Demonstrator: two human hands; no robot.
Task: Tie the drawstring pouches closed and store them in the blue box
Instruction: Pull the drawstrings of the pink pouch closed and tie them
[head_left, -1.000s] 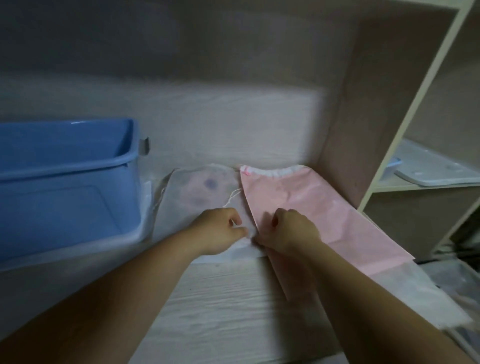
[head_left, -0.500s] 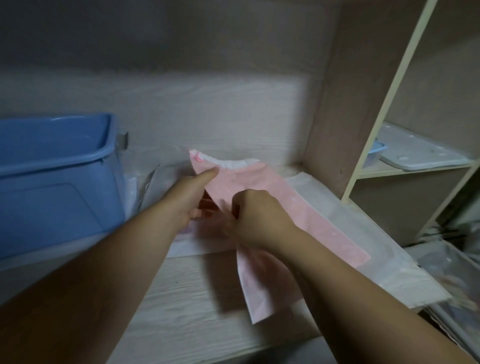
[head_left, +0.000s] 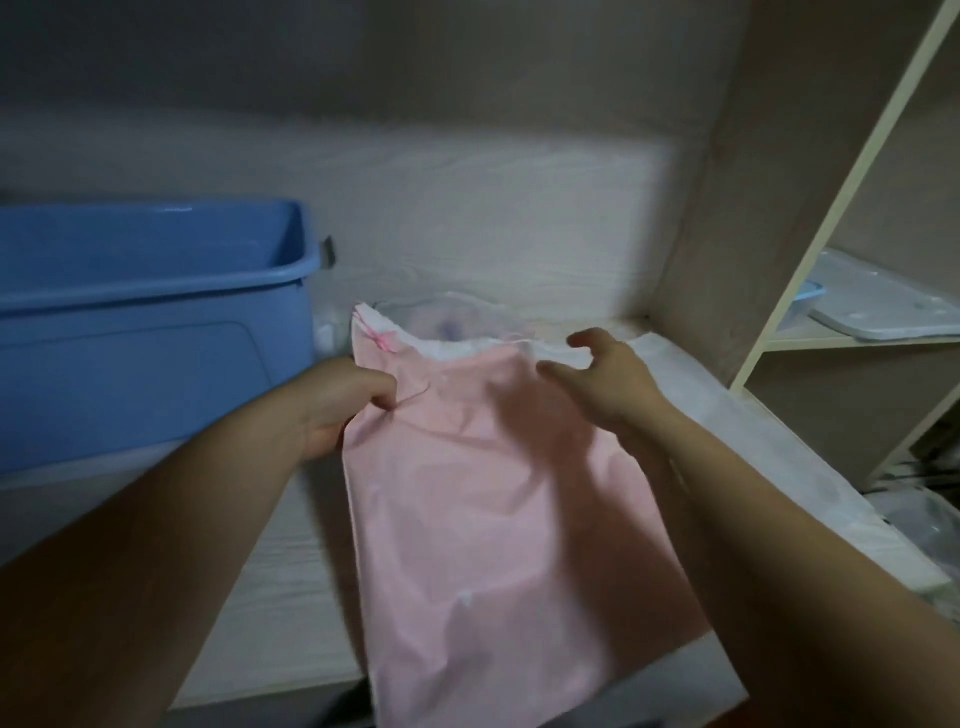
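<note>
1. One blue box (head_left: 130, 364) stands open-topped at the far left of the shelf (head_left: 291, 597), near the pouches
2. The left hand (head_left: 337, 402) pinches the pink pouch (head_left: 493, 519) at its left edge, just below the mouth, with curled fingers
3. The one pink pouch lies flat mid-shelf. It looks thin, light, limp and slippery, so it is best taken by the drawstring (head_left: 382, 340) at the gathered mouth
4. The right hand (head_left: 613, 387) hovers over the top right corner, fingers spread, holding nothing
5. At least two pale pouches lie beneath: a translucent pouch (head_left: 447, 325) and a white pouch (head_left: 753, 431)
</note>
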